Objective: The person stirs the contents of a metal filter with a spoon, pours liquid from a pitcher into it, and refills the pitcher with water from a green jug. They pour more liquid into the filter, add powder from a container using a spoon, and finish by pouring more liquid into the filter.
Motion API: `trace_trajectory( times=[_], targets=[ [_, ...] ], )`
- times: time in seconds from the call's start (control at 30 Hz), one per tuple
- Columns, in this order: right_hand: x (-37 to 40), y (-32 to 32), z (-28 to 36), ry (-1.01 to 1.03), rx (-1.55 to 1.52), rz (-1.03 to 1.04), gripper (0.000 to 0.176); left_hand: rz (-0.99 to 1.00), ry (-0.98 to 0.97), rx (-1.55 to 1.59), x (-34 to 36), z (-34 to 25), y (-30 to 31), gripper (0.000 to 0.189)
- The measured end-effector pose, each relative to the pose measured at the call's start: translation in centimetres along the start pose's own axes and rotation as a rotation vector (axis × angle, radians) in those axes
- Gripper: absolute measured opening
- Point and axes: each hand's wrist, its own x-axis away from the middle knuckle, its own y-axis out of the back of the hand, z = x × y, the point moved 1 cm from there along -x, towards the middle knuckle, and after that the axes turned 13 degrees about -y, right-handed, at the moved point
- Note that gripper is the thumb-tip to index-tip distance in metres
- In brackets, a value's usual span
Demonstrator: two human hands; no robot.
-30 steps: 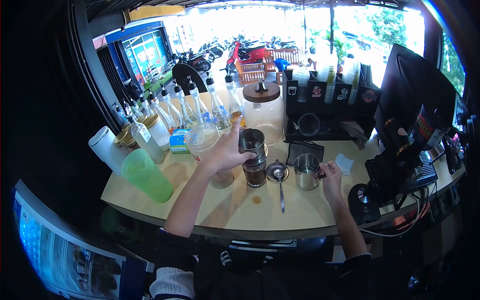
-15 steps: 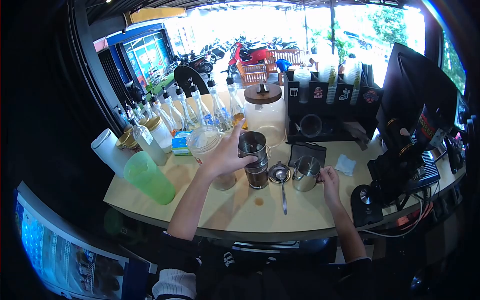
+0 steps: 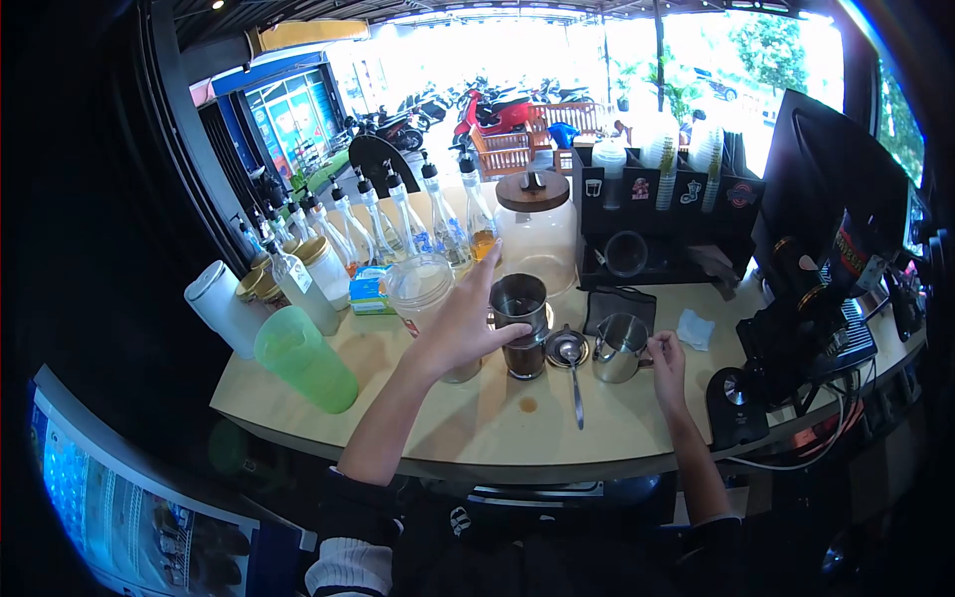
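Observation:
My left hand (image 3: 460, 320) is beside a metal coffee dripper (image 3: 519, 297), its fingers stretched out and its thumb across the dripper's front. Under the dripper stands a glass (image 3: 524, 358) with dark contents. The fingers of my right hand (image 3: 669, 370) are closed at the handle of a steel pitcher (image 3: 621, 350), which stands upright on the counter. Between glass and pitcher, a spoon (image 3: 577, 393) rests with its bowl on a small round metal dish (image 3: 560, 340). A clear plastic jar (image 3: 420, 284) is partly hidden behind my left hand and forearm.
On the left of the counter (image 3: 448, 428) is a green tumbler (image 3: 306, 360). Pump bottles (image 3: 443, 229) line the back, beside a wooden-lidded glass jar (image 3: 537, 244). A black cup rack (image 3: 662, 214) and a coffee machine (image 3: 811, 328) are to the right. A brown spot marks the counter.
The whole view has shifted slightly, so things appear a little further right and lower. Both hands keep nearly the same places beside the dripper and at the pitcher.

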Motion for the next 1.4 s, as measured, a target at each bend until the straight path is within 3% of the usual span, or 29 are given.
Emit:
trace_trajectory(
  times=[0.13, 0.2, 0.27, 0.3, 0.37, 0.47, 0.53, 0.6, 0.67, 0.77, 0.83, 0.93, 0.97, 1.1, 1.13, 1.2, 1.3, 1.4],
  targets=[
    [-0.5, 0.1, 1.6, 0.198, 0.064, -0.139, 0.009, -0.298, -0.184, 0.124, 2.2, -0.2, 2.0, 0.081],
    [0.2, -1.2, 5.7, 0.570, 0.477, -0.326, 0.013, -0.404, -0.230, 0.181, 4.2, 1.2, 2.7, 0.072],
    [1.9, -4.3, 9.2, 0.561, 0.486, -0.269, 0.016, -0.677, -0.306, 0.230, 6.3, 4.0, 2.4, 0.058],
    [2.5, -6.0, 10.6, 0.629, 0.501, -0.141, 0.019, -0.676, -0.304, 0.234, 6.9, 5.3, 2.1, 0.058],
    [3.4, -9.6, 13.0, 0.737, 0.535, 0.076, 0.021, -0.922, -0.154, 0.407, 8.0, 8.2, 1.1, 0.062],
    [3.6, -15.3, 16.1, 0.796, 0.568, 0.341, 0.016, -0.898, -0.006, 0.474, 8.8, 12.2, -1.7, 0.074],
    [3.2, -19.1, 17.4, 0.732, 0.552, 0.496, 0.013, -0.732, 0.014, 0.601, 9.7, 15.2, -4.8, 0.095],
    [1.7, -22.6, 17.9, 0.749, 0.568, 0.575, 0.012, -0.657, 0.023, 0.652, 10.1, 14.8, -6.5, 0.100],
    [0.0, -25.9, 18.6, 0.776, 0.577, 0.663, 0.010, -0.469, 0.068, 0.964, 9.9, 12.4, -7.0, 0.105],
    [-2.9, -29.4, 19.1, 0.652, 0.684, 0.754, 0.013, -0.374, 0.146, 0.840, 10.5, 14.1, -8.9, 0.105],
    [-4.7, -31.2, 18.2, 0.469, 1.035, 1.029, 0.016, -0.411, 0.149, 0.830, 11.0, 14.1, -9.2, 0.101],
    [-5.1, -32.8, 17.3, 0.319, 1.287, 1.213, 0.018, -0.429, 0.133, 0.726, 11.2, 13.9, -8.4, 0.101],
    [-4.8, -33.5, 16.8, 0.330, 1.487, 1.205, 0.020, -0.408, 0.123, 0.633, 11.3, 13.7, -8.1, 0.105],
    [-3.5, -34.0, 13.5, 0.412, 1.821, 1.269, 0.025, -0.397, 0.085, 0.512, 11.3, 12.5, -6.7, 0.105],
    [-3.1, -33.9, 13.6, 0.409, 1.820, 1.273, 0.025, -0.401, 0.068, 0.520, 11.3, 12.4, -6.6, 0.105],
    [-2.3, -33.6, 14.2, 0.143, 1.721, 1.233, 0.027, -0.405, 0.053, 0.528, 11.2, 12.4, -6.4, 0.105],
    [-2.6, -33.3, 14.1, 0.321, 1.688, 1.212, 0.026, -0.385, 0.075, 0.524, 11.2, 12.4, -6.5, 0.106],
    [-2.3, -33.6, 16.1, 0.269, 1.728, 1.232, 0.025, -0.359, 0.100, 0.514, 11.3, 12.5, -6.5, 0.107]
  ],
)
